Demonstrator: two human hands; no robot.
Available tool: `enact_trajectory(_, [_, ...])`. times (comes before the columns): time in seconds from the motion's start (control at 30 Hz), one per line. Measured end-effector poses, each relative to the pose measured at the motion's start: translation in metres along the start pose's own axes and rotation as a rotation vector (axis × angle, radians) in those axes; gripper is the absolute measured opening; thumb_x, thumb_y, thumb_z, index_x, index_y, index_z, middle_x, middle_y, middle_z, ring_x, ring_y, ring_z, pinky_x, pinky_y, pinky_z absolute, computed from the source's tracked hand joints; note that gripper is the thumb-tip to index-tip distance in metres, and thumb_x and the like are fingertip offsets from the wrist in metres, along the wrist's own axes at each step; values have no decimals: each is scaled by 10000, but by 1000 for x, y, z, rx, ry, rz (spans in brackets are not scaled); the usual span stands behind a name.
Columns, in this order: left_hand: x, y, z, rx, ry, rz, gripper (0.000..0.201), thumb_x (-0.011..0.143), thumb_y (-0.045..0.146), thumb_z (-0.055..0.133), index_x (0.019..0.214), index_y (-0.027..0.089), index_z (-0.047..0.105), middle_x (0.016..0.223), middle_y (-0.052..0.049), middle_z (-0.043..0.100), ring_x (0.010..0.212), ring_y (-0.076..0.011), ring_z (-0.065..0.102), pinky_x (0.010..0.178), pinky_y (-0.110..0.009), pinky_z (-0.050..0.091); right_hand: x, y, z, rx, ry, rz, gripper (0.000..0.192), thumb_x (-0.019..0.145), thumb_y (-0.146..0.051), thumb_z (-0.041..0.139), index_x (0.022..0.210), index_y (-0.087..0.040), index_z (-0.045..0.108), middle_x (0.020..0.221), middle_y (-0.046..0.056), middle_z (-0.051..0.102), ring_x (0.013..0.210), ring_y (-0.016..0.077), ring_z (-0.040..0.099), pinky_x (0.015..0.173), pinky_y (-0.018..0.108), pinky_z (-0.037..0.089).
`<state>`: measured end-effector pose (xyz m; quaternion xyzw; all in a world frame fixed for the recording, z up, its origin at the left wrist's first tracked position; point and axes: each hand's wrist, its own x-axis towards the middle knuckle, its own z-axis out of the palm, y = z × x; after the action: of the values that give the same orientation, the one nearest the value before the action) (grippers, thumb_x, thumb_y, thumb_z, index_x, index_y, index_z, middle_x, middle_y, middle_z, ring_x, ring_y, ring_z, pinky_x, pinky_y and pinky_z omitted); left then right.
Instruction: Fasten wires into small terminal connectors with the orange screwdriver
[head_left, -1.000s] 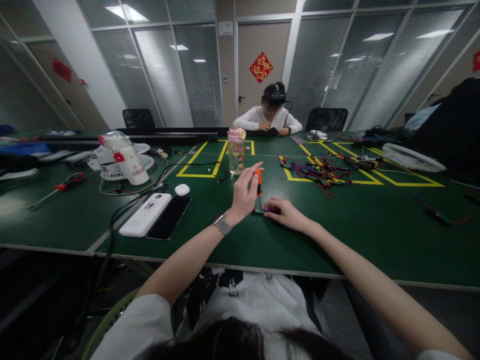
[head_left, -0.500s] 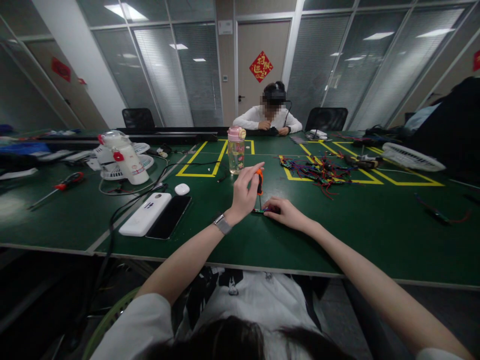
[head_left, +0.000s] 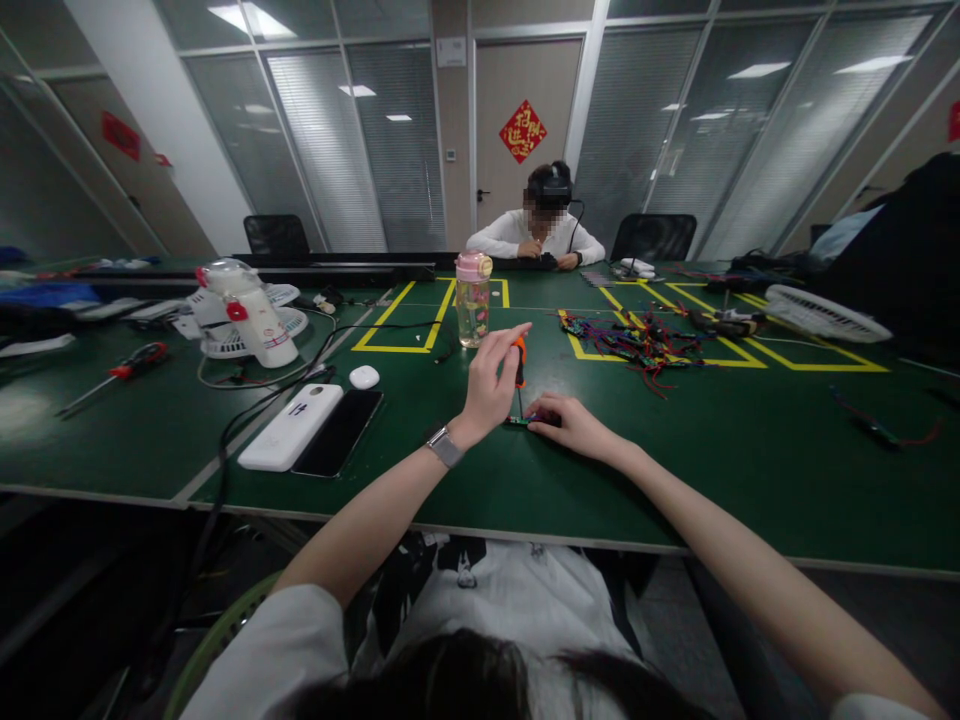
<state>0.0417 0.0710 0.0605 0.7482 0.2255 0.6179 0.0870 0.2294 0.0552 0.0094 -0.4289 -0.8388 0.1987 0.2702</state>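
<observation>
My left hand [head_left: 491, 385] grips the orange and black handle of a screwdriver [head_left: 520, 362], its fingers partly hiding the handle. The screwdriver stands upright, its shaft reaching down to a small green circuit board [head_left: 517, 421] flat on the table. My right hand [head_left: 568, 424] is curled low over the board's right end, with the fingertips closed on it. Some thin wires show beside those fingers. Just behind my left hand stands a clear bottle with a pink lid [head_left: 472, 302].
A heap of circuit boards with wires [head_left: 645, 340] lies right of centre. To the left are a white power bank [head_left: 292, 428], a black phone [head_left: 337, 432], an earbud case [head_left: 364, 377], a white bottle [head_left: 259, 320] and a red screwdriver [head_left: 120, 374]. Across the table sits a person [head_left: 536, 230].
Almost nothing differs. My left hand and the screwdriver handle have shifted very slightly; my right hand keeps its place on the board.
</observation>
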Motion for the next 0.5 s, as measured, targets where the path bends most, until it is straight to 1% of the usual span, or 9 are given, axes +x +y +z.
enact_trajectory(0.1, [0, -1, 0, 19, -15, -20, 341, 1072, 281, 378, 1328, 212, 593, 1163, -86, 696, 1091, -198, 637, 967, -361, 503, 0, 0, 0, -4, 3, 4, 108, 875, -204, 665, 953, -161, 726, 850, 40, 620, 725, 156, 586, 710, 294, 480])
enact_trajectory(0.17, [1, -2, 0, 37, -16, -20, 317, 1066, 294, 411, 1305, 213, 604, 1114, -77, 701, 1042, -193, 644, 935, -353, 511, 0, 0, 0, -10, 5, 7, 103, 874, -199, 668, 950, -159, 725, 847, 38, 618, 722, 155, 582, 709, 292, 476])
enact_trajectory(0.3, [3, -3, 0, 61, 26, 7, 223, 1012, 359, 558, 1143, 214, 667, 970, -39, 657, 909, -172, 618, 861, -324, 509, 0, -1, 0, -13, 0, 7, 105, 869, -186, 674, 952, -151, 726, 838, 39, 612, 728, 159, 580, 714, 293, 470])
enact_trajectory(0.37, [2, -3, -1, 75, 44, 14, 220, 985, 399, 603, 1075, 215, 682, 916, -26, 621, 874, -170, 600, 841, -321, 505, 0, -1, 0, -12, -3, 7, 110, 870, -185, 671, 958, -149, 727, 836, 40, 614, 732, 163, 581, 717, 296, 469])
enact_trajectory(0.43, [2, -2, -1, 64, 37, 12, 233, 1012, 393, 553, 1091, 216, 682, 929, -33, 616, 894, -173, 603, 847, -325, 504, 0, -1, 0, -8, -1, 7, 110, 871, -189, 668, 956, -152, 727, 840, 43, 620, 733, 166, 583, 718, 300, 469])
enact_trajectory(0.5, [2, -1, -1, 34, 16, 9, 270, 1056, 341, 452, 1167, 221, 666, 1012, -54, 641, 965, -178, 619, 880, -333, 506, 0, -1, 0, -6, 5, 5, 105, 870, -194, 669, 949, -160, 729, 838, 41, 624, 729, 167, 582, 719, 302, 470])
